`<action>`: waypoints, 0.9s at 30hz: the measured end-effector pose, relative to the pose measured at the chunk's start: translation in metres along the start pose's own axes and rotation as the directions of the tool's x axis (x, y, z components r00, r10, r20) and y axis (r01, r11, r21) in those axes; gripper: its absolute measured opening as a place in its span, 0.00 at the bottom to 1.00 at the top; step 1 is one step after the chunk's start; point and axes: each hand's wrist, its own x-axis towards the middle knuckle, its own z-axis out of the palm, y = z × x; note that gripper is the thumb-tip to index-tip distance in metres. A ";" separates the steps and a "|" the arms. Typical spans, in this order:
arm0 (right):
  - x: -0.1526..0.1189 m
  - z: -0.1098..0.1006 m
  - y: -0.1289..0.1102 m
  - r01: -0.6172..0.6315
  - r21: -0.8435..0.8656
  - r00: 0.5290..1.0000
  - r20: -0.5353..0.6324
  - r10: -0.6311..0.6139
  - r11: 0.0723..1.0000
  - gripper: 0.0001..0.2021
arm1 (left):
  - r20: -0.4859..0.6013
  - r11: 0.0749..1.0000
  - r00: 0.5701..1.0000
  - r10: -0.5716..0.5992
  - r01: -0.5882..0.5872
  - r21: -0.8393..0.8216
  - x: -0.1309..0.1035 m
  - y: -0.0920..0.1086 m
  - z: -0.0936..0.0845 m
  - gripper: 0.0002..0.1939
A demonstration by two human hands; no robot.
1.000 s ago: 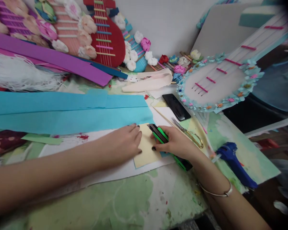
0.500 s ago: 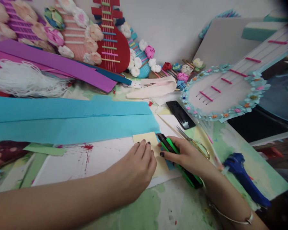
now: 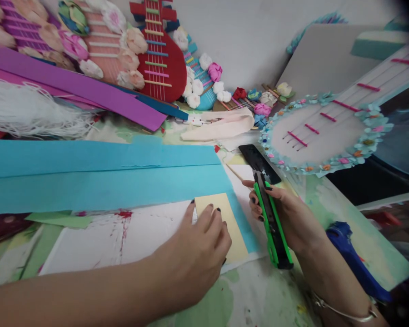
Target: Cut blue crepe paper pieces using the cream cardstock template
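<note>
Beside the yellow card (image 3: 236, 222), the right hand (image 3: 291, 213) holds a green cutter (image 3: 272, 222)

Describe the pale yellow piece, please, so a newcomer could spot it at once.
Follow the long turquoise sheets to their right-hand end. Below it, the left hand rests on a straight-edged piece. Its pale yellow sets it apart from the turquoise strip on its right and the white sheet beneath.

Landmark: yellow card (image 3: 236, 227). Near side: open surface (image 3: 248, 295) between the forearms, passable. Left: left hand (image 3: 204, 245) and forearm, blocking low passage. Beyond: blue strip (image 3: 105, 181), flat, room above. Right: right hand (image 3: 286, 209) with green cutter (image 3: 272, 222), then blue glue gun (image 3: 354, 259). Beyond, rightward: black phone (image 3: 259, 163), low; flower-edged instrument (image 3: 316, 136), large obstacle.
</note>
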 end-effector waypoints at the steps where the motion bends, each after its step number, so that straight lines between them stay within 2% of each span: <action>1: 0.001 0.000 0.001 0.000 -0.009 1.000 -0.018 -0.001 1.000 0.15 | -0.002 1.000 1.000 -0.009 0.009 -0.006 0.001 0.000 -0.001 0.23; 6: 0.008 0.004 0.007 -0.019 -0.116 0.999 -0.052 0.013 0.993 0.16 | -0.042 0.998 0.998 -0.040 0.038 -0.046 0.001 0.000 -0.004 0.26; 10: 0.009 0.004 0.011 -0.023 -0.131 0.999 -0.042 0.017 0.991 0.16 | -0.020 0.997 0.999 -0.046 0.045 -0.065 0.000 0.000 -0.005 0.27; 14: 0.007 0.001 0.010 -0.019 -0.133 1.000 0.020 0.022 0.991 0.14 | -0.007 0.994 0.999 -0.052 0.051 -0.094 0.000 -0.001 -0.005 0.27; 18: 0.008 -0.002 0.005 0.029 -0.078 0.999 0.031 -0.026 0.997 0.25 | 0.010 0.986 0.998 -0.067 0.068 -0.149 0.003 -0.006 -0.006 0.29; 19: 0.009 -0.003 0.004 0.047 -0.062 0.999 0.022 -0.046 0.997 0.25 | 0.023 0.984 0.997 -0.068 0.071 -0.164 0.004 -0.007 -0.006 0.30; 23: 0.010 -0.011 0.000 0.132 0.047 0.991 0.018 -0.133 0.990 0.09 | 0.051 0.978 0.996 -0.078 0.086 -0.190 0.005 -0.010 -0.008 0.30; 24: 0.009 -0.012 0.000 0.158 0.083 0.987 0.026 -0.161 0.984 0.08 | 0.047 0.979 0.996 -0.078 0.085 -0.187 0.005 -0.010 -0.008 0.30; 25: 0.008 -0.012 -0.001 0.182 0.114 0.981 0.042 -0.187 0.977 0.11 | 0.040 0.980 0.996 -0.075 0.081 -0.181 0.005 -0.009 -0.007 0.30; 27: 0.005 -0.010 -0.001 0.215 0.145 0.969 0.094 -0.229 0.966 0.22 | 0.024 0.984 0.998 -0.065 0.068 -0.162 0.003 -0.008 -0.005 0.30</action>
